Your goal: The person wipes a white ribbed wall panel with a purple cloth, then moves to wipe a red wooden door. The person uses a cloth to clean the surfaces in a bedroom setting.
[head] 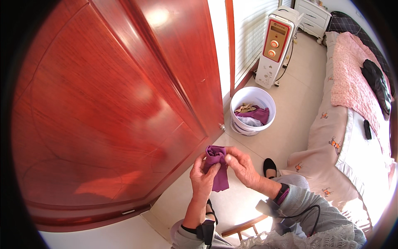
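A purple cloth, partly rolled at its top end with a flat tail hanging down, is held up between both hands. My left hand grips the roll from the left, its thumb pressed on the front. My right hand pinches the roll's upper right edge between thumb and fingers. Beyond the hands, a white plastic bucket stands on the floor with purple, tan and whitish fabric inside.
A large red wooden door fills the left. An oil-filled radiator heater stands behind the bucket. Along the right lies a bed with a patterned sheet and a pink quilt. Part of a wooden chair shows below.
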Demonstrator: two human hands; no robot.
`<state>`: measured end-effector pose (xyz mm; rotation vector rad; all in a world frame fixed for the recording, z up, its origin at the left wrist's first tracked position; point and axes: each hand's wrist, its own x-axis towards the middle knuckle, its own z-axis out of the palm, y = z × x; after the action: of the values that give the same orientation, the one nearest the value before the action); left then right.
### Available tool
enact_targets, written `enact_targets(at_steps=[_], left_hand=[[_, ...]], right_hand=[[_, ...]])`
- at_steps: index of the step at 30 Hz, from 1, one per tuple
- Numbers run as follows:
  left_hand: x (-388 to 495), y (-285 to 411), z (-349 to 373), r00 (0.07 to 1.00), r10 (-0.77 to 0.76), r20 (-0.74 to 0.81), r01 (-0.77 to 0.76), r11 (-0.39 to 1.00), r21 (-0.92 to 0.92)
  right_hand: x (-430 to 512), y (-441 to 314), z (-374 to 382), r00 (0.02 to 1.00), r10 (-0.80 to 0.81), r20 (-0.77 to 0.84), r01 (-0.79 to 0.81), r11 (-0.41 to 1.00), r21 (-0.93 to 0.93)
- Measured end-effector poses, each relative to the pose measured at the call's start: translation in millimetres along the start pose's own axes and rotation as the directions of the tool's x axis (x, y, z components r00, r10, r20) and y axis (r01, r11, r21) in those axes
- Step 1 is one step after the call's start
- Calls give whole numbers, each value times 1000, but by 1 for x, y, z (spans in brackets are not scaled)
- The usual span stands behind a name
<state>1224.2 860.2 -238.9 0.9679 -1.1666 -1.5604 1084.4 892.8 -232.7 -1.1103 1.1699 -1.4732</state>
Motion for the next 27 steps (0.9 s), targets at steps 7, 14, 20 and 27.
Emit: enact_targets(at_steps=[7, 14, 20, 27], left_hand=[[-3, -1, -1, 999, 28, -18, -25, 985, 169], [-2, 5, -17, 970, -182, 160, 181, 983, 23], [-3, 7, -15, 964, -195, 182, 223, 963, -150], [-3, 19, -16, 884, -327, 335, 330, 943, 48]], right_hand=[[3, 4, 5, 966, 258, -7, -248, 936, 248], [12, 11, -7, 950, 313, 0, -265, 804, 532], [17, 14, -8, 885, 396, 246, -446, 568, 691], [26, 7, -24, 883, 428, 194, -412, 507, 757]])
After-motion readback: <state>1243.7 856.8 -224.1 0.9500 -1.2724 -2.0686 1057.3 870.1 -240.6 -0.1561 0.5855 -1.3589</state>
